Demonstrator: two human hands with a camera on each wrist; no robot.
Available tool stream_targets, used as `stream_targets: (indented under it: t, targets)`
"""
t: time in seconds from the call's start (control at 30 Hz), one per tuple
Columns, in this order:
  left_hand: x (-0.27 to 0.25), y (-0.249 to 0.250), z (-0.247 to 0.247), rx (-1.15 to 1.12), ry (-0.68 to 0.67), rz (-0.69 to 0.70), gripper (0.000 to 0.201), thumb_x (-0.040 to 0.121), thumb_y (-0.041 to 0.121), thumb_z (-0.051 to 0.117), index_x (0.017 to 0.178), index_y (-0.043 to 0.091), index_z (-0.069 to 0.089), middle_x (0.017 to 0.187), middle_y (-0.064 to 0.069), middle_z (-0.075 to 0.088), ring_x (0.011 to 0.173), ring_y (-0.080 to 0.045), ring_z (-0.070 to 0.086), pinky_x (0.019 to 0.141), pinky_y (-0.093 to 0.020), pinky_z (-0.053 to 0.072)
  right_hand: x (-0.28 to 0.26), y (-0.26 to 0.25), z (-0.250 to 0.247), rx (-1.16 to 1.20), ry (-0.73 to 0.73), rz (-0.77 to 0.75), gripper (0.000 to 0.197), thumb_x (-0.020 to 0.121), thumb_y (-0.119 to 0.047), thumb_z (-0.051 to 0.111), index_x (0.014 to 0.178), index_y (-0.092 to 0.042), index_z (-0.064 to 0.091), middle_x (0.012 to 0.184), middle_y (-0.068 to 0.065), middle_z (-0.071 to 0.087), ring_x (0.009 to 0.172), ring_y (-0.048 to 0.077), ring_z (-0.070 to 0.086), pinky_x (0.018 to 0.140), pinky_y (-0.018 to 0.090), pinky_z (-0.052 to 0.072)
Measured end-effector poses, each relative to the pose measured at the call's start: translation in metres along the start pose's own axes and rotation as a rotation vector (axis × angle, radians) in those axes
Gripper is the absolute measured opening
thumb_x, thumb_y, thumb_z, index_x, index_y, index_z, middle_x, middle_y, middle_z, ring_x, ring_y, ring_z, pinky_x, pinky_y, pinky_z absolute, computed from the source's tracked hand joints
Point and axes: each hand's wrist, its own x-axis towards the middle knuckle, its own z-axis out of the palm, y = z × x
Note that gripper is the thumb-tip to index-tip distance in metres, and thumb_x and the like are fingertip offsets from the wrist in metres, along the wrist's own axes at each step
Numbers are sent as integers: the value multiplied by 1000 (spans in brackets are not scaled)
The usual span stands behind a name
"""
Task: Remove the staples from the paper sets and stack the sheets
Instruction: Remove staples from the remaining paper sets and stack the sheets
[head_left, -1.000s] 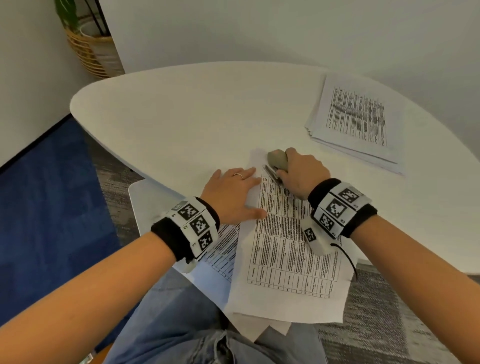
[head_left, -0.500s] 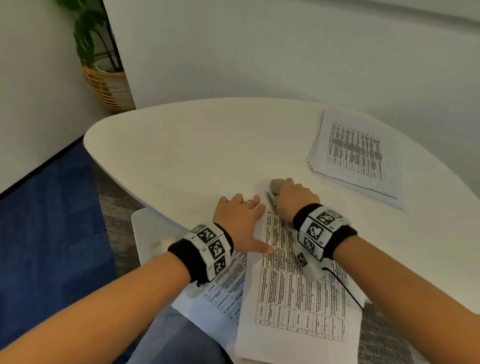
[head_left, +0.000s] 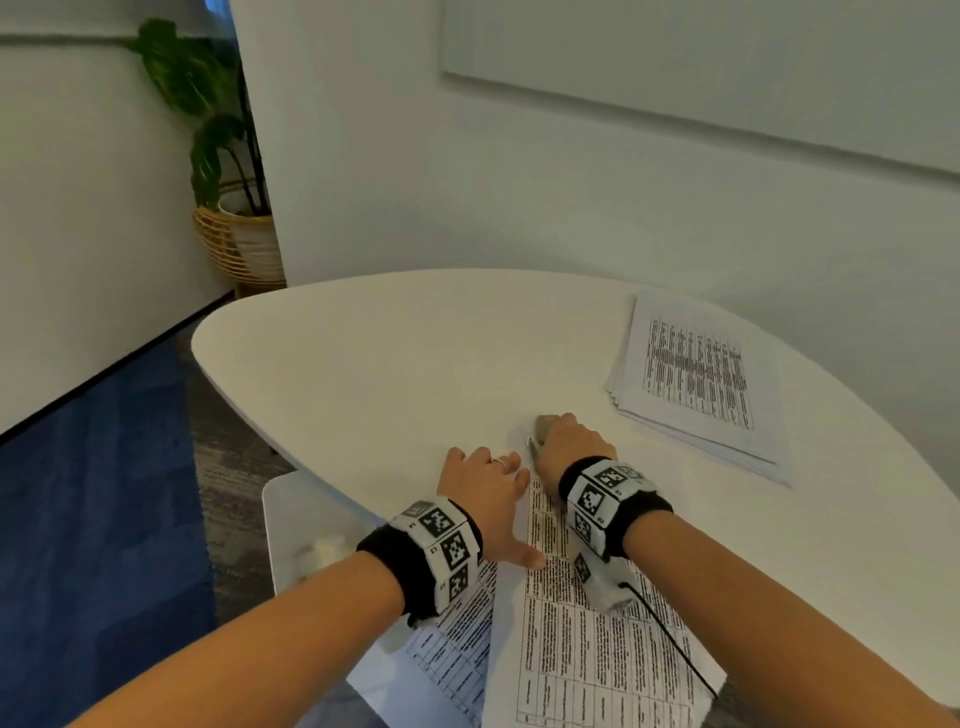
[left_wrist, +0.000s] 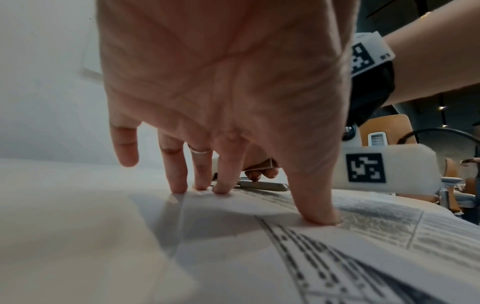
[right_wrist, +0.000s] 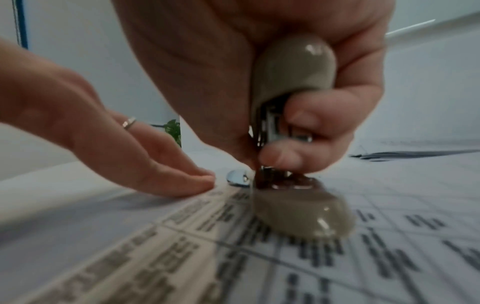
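Table (head_left: 374, 364): a stack (head_left: 696, 384) of sheets is laid at its far right. A stapled set (head_left: 587, 649) is laid at the near edge, pinned by straight fingers of the left hand (head_left: 485, 501). The remover (right_wrist: 291, 86) is gripped by the right hand (head_left: 571, 441) at the set's top corner

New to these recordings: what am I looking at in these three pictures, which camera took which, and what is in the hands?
No machine here: a person works with bare hands, wearing black wristbands with checkered marker blocks. The wide picture comes from a head-worn camera; the two close ones from cameras on each wrist. On the white oval table the left hand presses flat, fingers spread, on the printed paper set with tables of text. The right hand grips a grey-beige plastic staple remover with metal jaws at that set's top corner. A separate stack of printed sheets lies farther right.
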Motion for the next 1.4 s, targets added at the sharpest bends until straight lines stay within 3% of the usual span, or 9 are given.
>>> stream_targets:
  t: [0.17,0.37,0.53,0.73,0.93,1.07,1.13,1.27,1.4]
  targets:
    - [0,0,1,-4,-16,-13,106,70,84,45,152,23,16,160,-1,11,142,-27,18,115,-55,4,15,6,1,-153,30,-61,27,98,-23,33,123,-14,37,112,9,60,99,29,60,71,34,38]
    - [2,0,1,7,-9,-13,106,69,84,47,151,23,18,159,-2,13,142,-29,20,114,-59,1,24,-3,6,40,50,35,24,97,-22,37,117,-10,44,113,10,63,103,28,60,79,34,42]
    - [3,-2,-1,-11,-10,-10,108,68,84,48,151,22,19,159,-2,16,141,-29,21,113,-60,0,38,-4,1,37,28,19,31,97,-30,40,119,-9,41,112,11,62,101,29,60,72,33,40]
    - [4,-6,-1,-33,-17,10,107,68,85,47,150,22,20,159,-2,15,141,-29,21,113,-61,0,37,16,-2,124,47,-24,32,96,-38,42,115,-13,38,100,9,63,84,27,61,75,39,52]
    - [17,-19,-15,-46,-109,-37,107,69,85,44,152,23,16,160,-1,11,142,-30,16,113,-61,-1,12,42,-6,105,88,-137,32,96,-36,45,118,-15,37,100,5,61,76,21,51,65,31,40]
    - [23,-24,-32,-241,-11,-90,95,72,77,55,143,16,36,147,-4,39,134,-27,34,114,-48,19,1,55,-6,172,99,-164,30,95,-34,49,118,-17,40,102,3,60,76,19,49,65,29,38]
    - [27,-22,-37,-543,58,-117,85,78,61,64,143,14,34,141,-4,46,128,-24,44,106,-36,34,-2,59,-6,229,102,-200,32,94,-32,52,119,-17,41,106,4,61,81,20,54,68,31,44]
    - [38,-13,-38,-866,81,-189,86,70,45,80,136,8,41,124,-5,58,109,-19,58,94,-30,46,-9,59,-12,321,97,-301,37,91,-24,58,122,-14,42,111,9,60,93,25,58,77,35,48]
    - [47,-12,-30,-1005,123,-206,33,63,29,84,84,11,66,86,-3,70,86,-20,67,77,-31,55,-16,56,-15,316,75,-396,41,87,-14,61,125,-11,43,113,11,60,96,24,57,73,24,38]
